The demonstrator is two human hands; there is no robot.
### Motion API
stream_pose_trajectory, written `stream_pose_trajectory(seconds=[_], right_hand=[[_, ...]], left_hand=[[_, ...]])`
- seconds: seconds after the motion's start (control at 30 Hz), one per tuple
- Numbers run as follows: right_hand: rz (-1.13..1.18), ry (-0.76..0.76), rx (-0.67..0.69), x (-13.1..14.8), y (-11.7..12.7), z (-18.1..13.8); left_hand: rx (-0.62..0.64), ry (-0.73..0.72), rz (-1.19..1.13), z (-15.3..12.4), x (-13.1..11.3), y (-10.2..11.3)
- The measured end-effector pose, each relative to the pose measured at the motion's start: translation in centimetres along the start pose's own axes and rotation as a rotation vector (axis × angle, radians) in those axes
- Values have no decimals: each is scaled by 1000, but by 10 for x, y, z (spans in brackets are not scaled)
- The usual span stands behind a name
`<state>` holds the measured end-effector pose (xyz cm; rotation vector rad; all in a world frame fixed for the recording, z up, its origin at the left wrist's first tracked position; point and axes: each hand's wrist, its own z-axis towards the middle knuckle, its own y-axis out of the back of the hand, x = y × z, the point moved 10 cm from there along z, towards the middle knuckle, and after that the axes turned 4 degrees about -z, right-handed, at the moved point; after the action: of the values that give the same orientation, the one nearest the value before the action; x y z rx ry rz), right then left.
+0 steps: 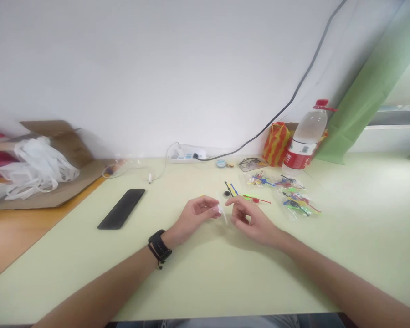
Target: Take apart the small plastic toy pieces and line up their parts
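Between the thumb and fingers of my left hand [201,210] is a small white plastic spinner arrow [224,216], its thin arm pointing down toward the table. My fingertips hide part of it. Just to the right, my right hand [249,217] hovers with its index finger stretched toward the white piece and the other fingers loosely curled. Nothing shows between its fingers. Beyond my hands lie loose plastic arrows: a black one [228,188], a blue one [234,189] and a red one [259,200], with a round black piece [227,194] beside them.
Clear bags of coloured arrows [295,202] lie right of my hands, near a water bottle [302,141]. A black phone [121,209] rests on the left. Against the wall sits a power strip [186,155]; a cardboard box [85,177] with white straps [48,166] stands far left.
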<state>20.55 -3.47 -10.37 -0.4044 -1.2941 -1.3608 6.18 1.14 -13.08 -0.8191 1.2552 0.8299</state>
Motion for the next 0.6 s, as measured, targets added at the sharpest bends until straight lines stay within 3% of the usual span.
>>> stream_pose_trajectory(seconds=[0.43, 0.6], right_hand=[[-118, 30, 56, -4, -6, 0], [-125, 34, 37, -6, -5, 1]], left_hand=[[-43, 57, -182, 3, 7, 3], [-60, 55, -130, 3, 8, 7]])
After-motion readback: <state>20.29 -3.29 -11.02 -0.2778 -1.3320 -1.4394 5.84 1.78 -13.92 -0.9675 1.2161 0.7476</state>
